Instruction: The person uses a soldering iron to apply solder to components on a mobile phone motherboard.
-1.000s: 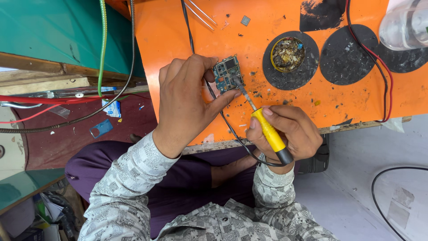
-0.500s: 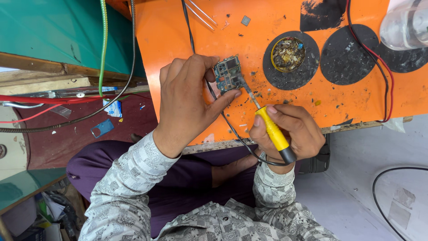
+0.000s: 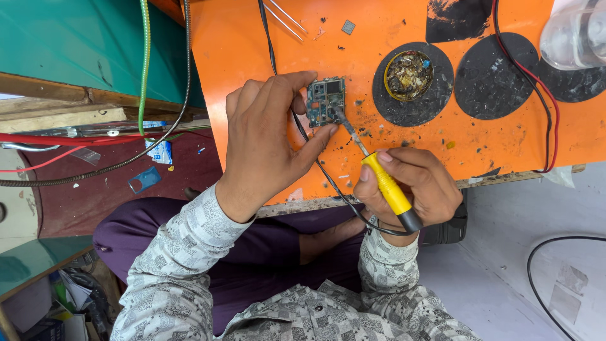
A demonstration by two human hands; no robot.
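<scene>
Barely anything's moved since before: our left hand (image 3: 268, 142) pinches the circuit board (image 3: 326, 101) steady on the orange counter (image 3: 252, 44) so our right hand (image 3: 410, 189), wrapped round the yellow-handled soldering iron (image 3: 386, 186), can work its edge.

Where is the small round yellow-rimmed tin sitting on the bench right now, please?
In the head view, the yellow-rimmed tin sits on a black round pad on the orange bench top, just right of the circuit board.

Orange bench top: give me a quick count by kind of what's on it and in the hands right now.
Circuit board, held in the left hand: 1
Yellow-handled soldering iron, in the right hand: 1
Round black pads: 3
Tin of scraps: 1
Clear container: 1
Tweezers: 1
Small grey chip: 1
Total: 9
</scene>
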